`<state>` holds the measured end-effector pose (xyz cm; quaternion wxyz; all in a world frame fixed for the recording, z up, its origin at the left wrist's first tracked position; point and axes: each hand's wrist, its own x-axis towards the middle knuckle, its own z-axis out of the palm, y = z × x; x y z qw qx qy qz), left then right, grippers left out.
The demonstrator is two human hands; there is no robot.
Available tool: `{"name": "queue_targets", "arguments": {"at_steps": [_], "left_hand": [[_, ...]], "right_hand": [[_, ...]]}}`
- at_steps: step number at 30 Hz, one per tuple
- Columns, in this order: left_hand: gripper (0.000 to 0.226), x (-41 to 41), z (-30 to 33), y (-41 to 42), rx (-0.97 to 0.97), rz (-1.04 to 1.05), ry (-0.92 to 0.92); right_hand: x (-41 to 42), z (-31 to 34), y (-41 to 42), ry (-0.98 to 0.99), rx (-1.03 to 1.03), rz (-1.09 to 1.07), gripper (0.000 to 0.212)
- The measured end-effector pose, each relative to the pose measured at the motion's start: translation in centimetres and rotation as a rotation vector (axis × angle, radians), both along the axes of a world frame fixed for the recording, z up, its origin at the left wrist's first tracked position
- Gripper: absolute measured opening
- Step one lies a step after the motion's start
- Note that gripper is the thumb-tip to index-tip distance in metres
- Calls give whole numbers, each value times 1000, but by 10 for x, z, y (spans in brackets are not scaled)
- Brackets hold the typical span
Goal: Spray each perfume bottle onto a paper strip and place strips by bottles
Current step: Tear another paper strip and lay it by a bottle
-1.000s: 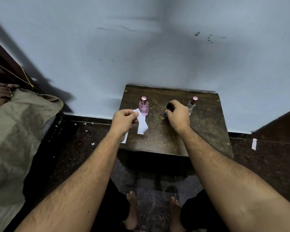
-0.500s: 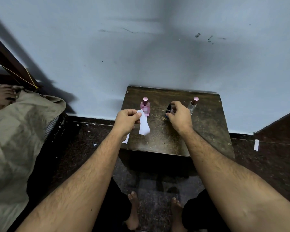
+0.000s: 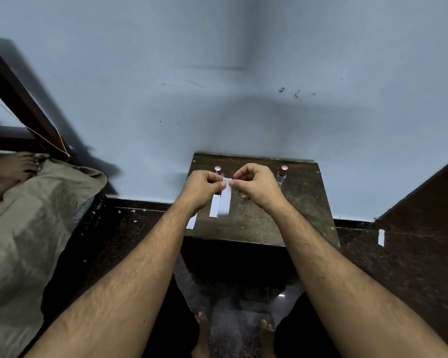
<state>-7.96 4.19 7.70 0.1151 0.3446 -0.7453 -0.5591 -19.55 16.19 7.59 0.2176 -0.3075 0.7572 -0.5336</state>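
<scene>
Paper strips (image 3: 225,196): two white strips, held by their top ends above the counter's middle, hanging side by side. The left hand (image 3: 203,186) pinches them from the left, and the right hand (image 3: 255,186) pinches the same top end from the right, fingers curled. Half a second ago only the left hand held paper; the right hand was at a dark bottle.

Third strip (image 3: 191,221): white, lying at the counter's left edge, partly hidden by the left forearm.

Pink bottle (image 3: 217,169): rear left of counter (image 3: 303,202), only its rosy cap showing behind the left hand. Clear bottle (image 3: 282,174): rosy cap, rear right. No readable label on either.

Counter: dark, worn wood, set against a pale blue wall (image 3: 217,73).

Floor (image 3: 411,254): dark; one white strip (image 3: 381,237) lies to the right. Khaki cloth (image 3: 31,215) lies at left.
</scene>
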Motion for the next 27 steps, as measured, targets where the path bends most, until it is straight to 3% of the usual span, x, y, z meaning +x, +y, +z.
{"name": "queue_targets", "arguments": {"at_steps": [11,15,20,24,27], "left_hand": [[47,22,67,22,-39,-38,66],[38,29,87,35,-37,-18,132],[9,41,91,30,-135,193,227],[21,59,79,25,-298,264,135],[30,79,59,32,-480,234,-3]], "right_hand": [[23,70,33,-184,38,210,15],[26,94,43,-139,90,177,10],[15,118,59,-72,146,152,14],[8,148,81,86,194,186,14],[9,182,99,140,114,207,7]]}}
